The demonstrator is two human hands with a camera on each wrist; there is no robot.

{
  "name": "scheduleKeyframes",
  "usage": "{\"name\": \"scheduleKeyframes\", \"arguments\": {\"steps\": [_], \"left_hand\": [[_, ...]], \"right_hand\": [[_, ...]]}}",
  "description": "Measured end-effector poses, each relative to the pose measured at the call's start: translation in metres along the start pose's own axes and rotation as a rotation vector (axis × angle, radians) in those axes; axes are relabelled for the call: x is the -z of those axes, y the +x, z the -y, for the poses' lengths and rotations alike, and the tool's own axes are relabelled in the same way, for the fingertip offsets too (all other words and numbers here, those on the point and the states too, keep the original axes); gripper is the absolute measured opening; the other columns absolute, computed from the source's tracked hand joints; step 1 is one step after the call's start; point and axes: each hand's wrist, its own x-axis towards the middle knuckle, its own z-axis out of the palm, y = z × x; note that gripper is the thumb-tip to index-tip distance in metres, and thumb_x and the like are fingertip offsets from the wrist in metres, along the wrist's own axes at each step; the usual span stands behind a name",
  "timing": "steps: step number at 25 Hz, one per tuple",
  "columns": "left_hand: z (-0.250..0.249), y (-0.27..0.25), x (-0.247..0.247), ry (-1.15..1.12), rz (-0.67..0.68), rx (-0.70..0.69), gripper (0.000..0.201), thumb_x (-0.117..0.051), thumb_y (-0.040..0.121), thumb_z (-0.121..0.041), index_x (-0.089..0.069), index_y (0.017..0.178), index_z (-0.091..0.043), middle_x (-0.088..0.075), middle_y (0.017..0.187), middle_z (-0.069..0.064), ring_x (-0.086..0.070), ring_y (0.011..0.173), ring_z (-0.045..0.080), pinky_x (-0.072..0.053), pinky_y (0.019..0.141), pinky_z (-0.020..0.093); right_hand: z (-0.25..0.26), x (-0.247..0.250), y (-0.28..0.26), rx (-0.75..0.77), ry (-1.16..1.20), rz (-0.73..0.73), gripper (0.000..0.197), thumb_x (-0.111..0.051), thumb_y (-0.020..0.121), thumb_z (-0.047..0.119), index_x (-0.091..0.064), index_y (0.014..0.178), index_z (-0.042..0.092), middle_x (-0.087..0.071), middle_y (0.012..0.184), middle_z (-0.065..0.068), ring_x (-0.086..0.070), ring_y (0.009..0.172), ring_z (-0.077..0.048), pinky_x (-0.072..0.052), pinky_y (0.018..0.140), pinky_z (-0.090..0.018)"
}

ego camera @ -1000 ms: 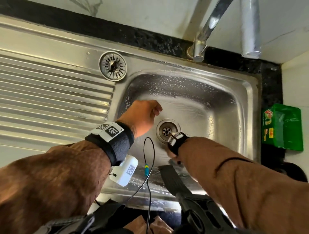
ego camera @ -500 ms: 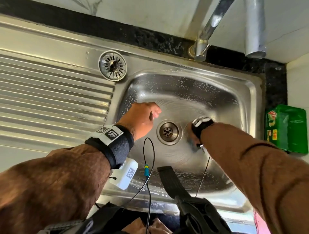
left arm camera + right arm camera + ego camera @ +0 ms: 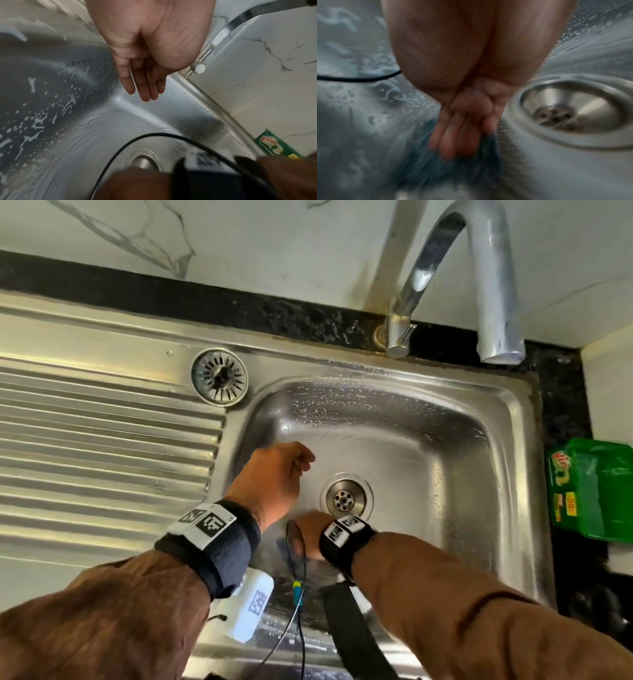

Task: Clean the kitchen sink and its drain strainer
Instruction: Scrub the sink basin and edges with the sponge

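Stainless steel all over: we're leaning over the kitchen sink (image 3: 507, 481) with both hands down in the basin, which is wet and streaked with soapy foam. Our right hand (image 3: 308, 534) is low on the basin floor, just on the near side of the open drain hole (image 3: 346, 498). The right wrist view is really blurry, but we can make out the fingers (image 3: 453, 138) lying fairly straight and pressing down on a blue scrubber (image 3: 447, 167) flat against the steel, right beside the drain's rim. It looks like pressing rather than gripping, though with that blur we can't be totally sure.

Our left hand (image 3: 277, 474) hangs over the left part of the basin, above the floor, near the drain but not touching it. From the left wrist camera its fingers (image 3: 144, 86) are relaxed, hanging loosely together and holding nothing. So the two hands are close to each other but apart.

Our drain strainer (image 3: 219, 377) isn't in the drain. It's sitting out on the sink's flat ledge, at the back corner where the ribbed drainboard (image 3: 102, 446) meets the basin. Behind the basin the chrome tap (image 3: 479, 268) arches forward, with no water coming out. Off to the right, on the dark counter, there's a green Vim packet (image 3: 592, 491).
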Motion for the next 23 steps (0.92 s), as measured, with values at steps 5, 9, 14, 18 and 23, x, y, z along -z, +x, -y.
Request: {"name": "scheduleKeyframes", "arguments": {"steps": [5,9,14,18,23], "left_hand": [[0.010,0.000,0.005,-0.045,0.115,0.053,0.040,-0.041,0.091,0.004,-0.067,0.108,-0.022,-0.072,0.102,-0.006,-0.067,0.092,0.002,-0.055,0.093,0.025],[0.012,-0.008,-0.001,0.055,0.107,0.107,0.036,-0.045,0.089,0.000,-0.068,0.107,-0.021,-0.072,0.101,-0.007,-0.067,0.095,0.007,-0.051,0.093,0.022],[0.016,-0.015,0.013,0.117,0.079,0.150,0.035,-0.046,0.087,-0.004,-0.068,0.109,-0.020,-0.072,0.106,-0.003,-0.067,0.101,0.015,-0.053,0.095,0.030],[0.015,-0.010,0.017,0.109,0.041,0.192,0.032,-0.046,0.092,-0.006,-0.067,0.112,-0.019,-0.071,0.111,-0.001,-0.067,0.100,0.013,-0.052,0.088,0.018],[0.015,-0.011,0.012,0.063,0.038,0.129,0.033,-0.048,0.091,-0.003,-0.065,0.115,-0.019,-0.072,0.111,-0.003,-0.067,0.100,0.008,-0.053,0.096,0.026]], "right_hand": [[-0.123,0.048,-0.038,-0.508,-0.023,0.042,0.024,-0.072,0.079,0.016,-0.072,0.101,0.007,-0.070,0.104,-0.016,-0.069,0.097,-0.028,-0.054,0.078,-0.031],[-0.126,0.109,0.004,-0.500,-0.086,-0.241,0.031,-0.060,0.084,0.034,-0.072,0.091,0.007,-0.070,0.106,-0.017,-0.066,0.105,-0.032,-0.047,0.081,-0.031],[0.009,0.103,0.067,-0.088,0.083,-0.301,0.042,-0.044,0.101,0.022,-0.051,0.136,0.002,-0.049,0.143,-0.021,-0.049,0.130,-0.031,-0.043,0.096,-0.029],[0.015,0.062,0.063,0.097,-0.135,-0.221,0.044,-0.064,0.086,0.023,-0.053,0.127,0.014,-0.057,0.125,-0.012,-0.058,0.116,-0.032,-0.048,0.088,-0.030],[-0.029,0.059,0.036,0.202,-0.244,-0.151,0.015,-0.061,0.092,0.024,-0.068,0.105,0.024,-0.061,0.113,0.001,-0.058,0.107,-0.019,-0.039,0.086,-0.021]]}}
